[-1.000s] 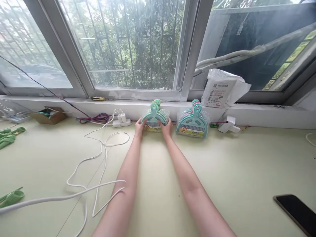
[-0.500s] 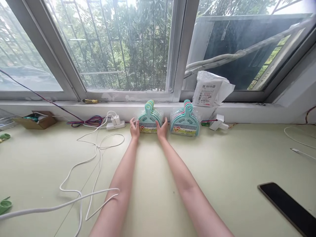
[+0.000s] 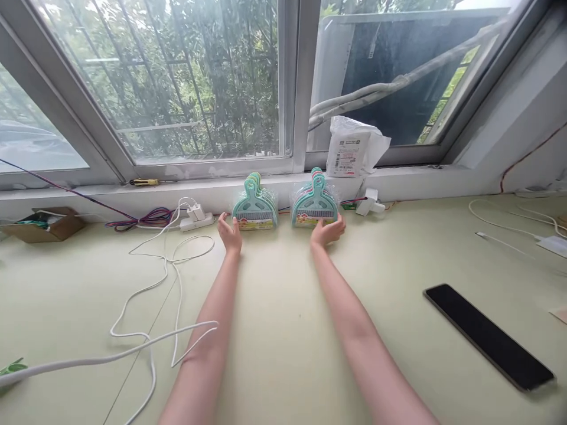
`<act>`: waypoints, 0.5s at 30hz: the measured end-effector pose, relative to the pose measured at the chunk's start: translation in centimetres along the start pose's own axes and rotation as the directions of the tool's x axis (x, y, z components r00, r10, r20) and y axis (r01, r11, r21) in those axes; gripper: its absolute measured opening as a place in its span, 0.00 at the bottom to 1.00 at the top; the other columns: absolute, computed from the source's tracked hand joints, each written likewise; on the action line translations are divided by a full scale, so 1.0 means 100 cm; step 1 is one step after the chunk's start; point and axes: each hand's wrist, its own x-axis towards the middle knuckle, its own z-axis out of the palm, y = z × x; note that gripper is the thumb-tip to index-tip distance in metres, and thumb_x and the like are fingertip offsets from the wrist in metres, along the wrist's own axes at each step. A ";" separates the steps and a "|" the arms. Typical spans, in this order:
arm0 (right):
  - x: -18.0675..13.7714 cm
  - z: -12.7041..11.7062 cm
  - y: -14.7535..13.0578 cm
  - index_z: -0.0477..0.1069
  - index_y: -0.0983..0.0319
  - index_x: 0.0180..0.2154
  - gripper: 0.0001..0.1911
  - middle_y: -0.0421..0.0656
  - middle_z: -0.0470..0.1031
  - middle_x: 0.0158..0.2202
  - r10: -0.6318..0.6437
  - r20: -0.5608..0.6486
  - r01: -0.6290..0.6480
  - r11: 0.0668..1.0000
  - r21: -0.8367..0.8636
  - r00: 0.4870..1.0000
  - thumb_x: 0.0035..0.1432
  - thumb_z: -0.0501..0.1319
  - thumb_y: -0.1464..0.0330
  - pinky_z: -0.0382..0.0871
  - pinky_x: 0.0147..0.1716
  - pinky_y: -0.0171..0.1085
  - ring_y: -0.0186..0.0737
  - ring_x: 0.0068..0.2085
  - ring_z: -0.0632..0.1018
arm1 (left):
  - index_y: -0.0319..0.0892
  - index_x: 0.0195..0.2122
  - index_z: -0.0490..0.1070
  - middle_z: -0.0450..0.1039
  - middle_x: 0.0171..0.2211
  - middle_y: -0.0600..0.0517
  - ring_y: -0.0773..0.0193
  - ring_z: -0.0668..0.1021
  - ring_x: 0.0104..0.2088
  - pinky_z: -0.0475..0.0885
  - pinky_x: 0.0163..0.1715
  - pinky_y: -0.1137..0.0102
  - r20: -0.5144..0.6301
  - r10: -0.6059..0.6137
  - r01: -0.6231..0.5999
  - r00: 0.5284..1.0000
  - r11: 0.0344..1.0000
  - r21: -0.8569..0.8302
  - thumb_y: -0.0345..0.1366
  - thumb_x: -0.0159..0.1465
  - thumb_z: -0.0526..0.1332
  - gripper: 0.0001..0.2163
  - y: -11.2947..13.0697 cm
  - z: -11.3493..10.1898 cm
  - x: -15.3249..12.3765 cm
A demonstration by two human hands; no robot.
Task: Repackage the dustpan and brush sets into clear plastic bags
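Note:
Two stacks of plastic-wrapped dustpan and brush sets stand upright side by side against the wall below the window. The left stack (image 3: 253,203) shows a teal front with a round-holed handle and a printed label; the right stack (image 3: 315,200) looks alike, with red and teal edges behind. My left hand (image 3: 230,234) is at the lower left edge of the left stack, fingers apart and thumb by its front. My right hand (image 3: 328,231) rests at the lower right of the right stack, thumb at the label and fingers by its right side, loosely curved but apart from the thumb.
A white power strip (image 3: 196,222) with a charger and white cables (image 3: 166,274) lies to the left. A phone (image 3: 487,336) lies at right. On the sill are a screwdriver (image 3: 144,182) and a white wrapped package (image 3: 352,150). An open cardboard box (image 3: 53,227) sits far left.
My right hand has left the left stack's right side and moved right to the right stack. My left hand stays beside the left stack, slightly lower. The view has turned right.

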 end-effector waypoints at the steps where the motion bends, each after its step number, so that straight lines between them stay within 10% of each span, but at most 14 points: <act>1: 0.015 -0.004 0.012 0.59 0.65 0.55 0.25 0.61 0.62 0.57 0.053 0.026 -0.052 0.998 -0.018 0.998 0.57 0.58 0.66 0.59 0.54 0.54 0.56 0.59 0.63 | 0.43 0.57 0.57 0.64 0.56 0.41 0.55 0.66 0.57 0.59 0.58 0.60 0.013 0.001 -0.002 1.000 1.000 0.007 0.44 0.67 0.50 0.19 0.002 -0.003 -0.004; 15: 0.061 -0.033 0.062 0.64 0.61 0.33 0.07 0.50 0.73 0.38 -0.100 0.427 0.041 0.989 0.145 0.899 0.54 0.57 0.64 0.64 0.46 0.45 0.44 0.39 0.73 | 0.44 0.43 0.68 0.68 0.47 0.42 0.49 0.68 0.53 0.60 0.56 0.54 0.340 0.039 -0.086 0.940 0.988 0.127 0.33 0.63 0.52 0.10 0.027 -0.047 -0.054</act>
